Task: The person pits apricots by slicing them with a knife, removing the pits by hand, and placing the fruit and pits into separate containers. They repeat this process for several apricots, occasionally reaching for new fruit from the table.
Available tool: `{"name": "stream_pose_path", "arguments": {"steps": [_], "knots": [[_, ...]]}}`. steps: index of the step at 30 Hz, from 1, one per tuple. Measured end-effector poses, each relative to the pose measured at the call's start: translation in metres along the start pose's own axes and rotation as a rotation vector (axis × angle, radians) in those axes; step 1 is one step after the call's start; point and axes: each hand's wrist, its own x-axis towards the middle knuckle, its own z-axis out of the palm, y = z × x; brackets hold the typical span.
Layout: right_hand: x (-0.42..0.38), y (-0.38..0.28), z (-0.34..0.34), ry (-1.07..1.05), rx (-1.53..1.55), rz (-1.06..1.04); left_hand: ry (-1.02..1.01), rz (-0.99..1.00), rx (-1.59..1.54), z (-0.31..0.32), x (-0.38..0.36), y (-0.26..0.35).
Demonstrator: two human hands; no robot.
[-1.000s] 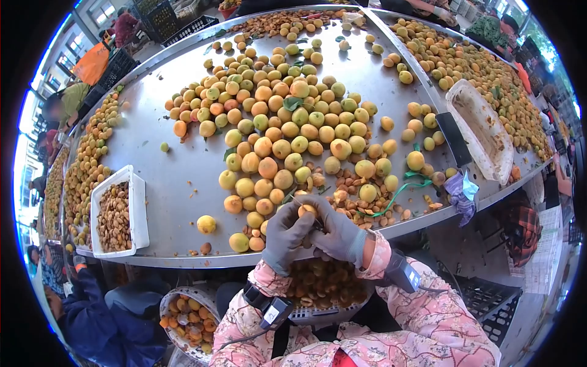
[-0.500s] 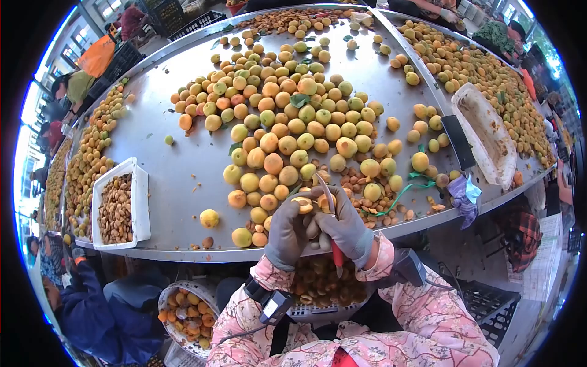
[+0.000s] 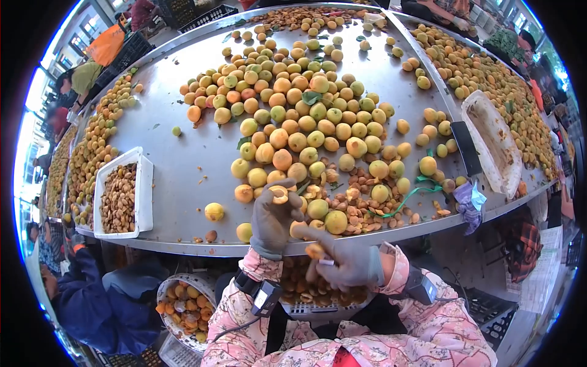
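Observation:
My gloved left hand is closed on an apricot half, its cut face showing, above the table's front edge. My gloved right hand is lower, over a crate of apricot halves at my lap. An orange apricot piece sits at its fingers. Below that piece shows a short pale strip of the knife; its red handle is hidden by the hand. Whole apricots and a heap of brown pits lie just beyond my hands.
A metal table carries a large apricot pile. A white tray of pits stands left, a stained white tray right. Green string and a purple cloth lie near the front edge. A fruit bucket stands below; people sit around.
My hands, together at the fruit before, have moved apart. The left holds its half up and slightly left; the right has dropped toward the crate, its knife now mostly hidden. The view shifted slightly.

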Motion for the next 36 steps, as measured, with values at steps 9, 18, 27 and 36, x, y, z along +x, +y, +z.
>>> {"name": "stream_pose_path", "arguments": {"steps": [9,18,27,36], "knots": [[-0.009,-0.010,-0.013,0.079,-0.406,-0.077,-0.119,0.016,0.132,-0.007,0.002,-0.011],[0.019,-0.024,-0.035,0.762,0.251,-1.272,-0.263,-0.102,0.288,0.014,-0.011,-0.034],[0.022,-0.018,-0.021,0.640,0.457,-0.833,-0.153,-0.151,0.247,0.007,-0.012,-0.034],[0.028,0.009,-0.034,0.476,0.338,-0.451,0.072,0.387,1.090,-0.042,0.006,-0.044]]}}
